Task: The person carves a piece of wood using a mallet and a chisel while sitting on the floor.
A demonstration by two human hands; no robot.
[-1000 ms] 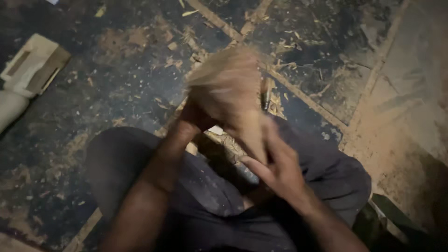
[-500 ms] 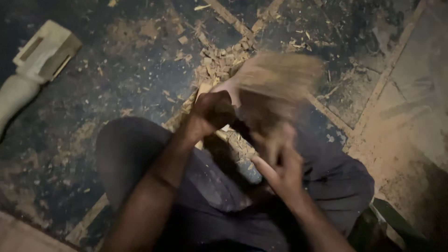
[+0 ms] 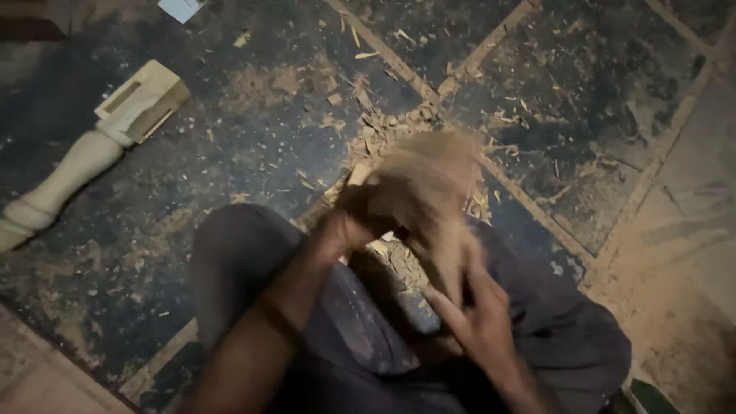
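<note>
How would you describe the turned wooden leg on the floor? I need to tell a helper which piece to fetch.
Look at the dark, dusty floor to the left of the seated person's knee. There lies the leg, pale wood with a rounded, turned shaft and a square slotted block at its upper end. It is the only large whole piece among the small chips.

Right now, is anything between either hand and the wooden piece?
Nothing visible. The left hand grips the blurred wooden piece near its top, and the right hand touches its lower end. The turned leg lies apart on the floor.
</note>
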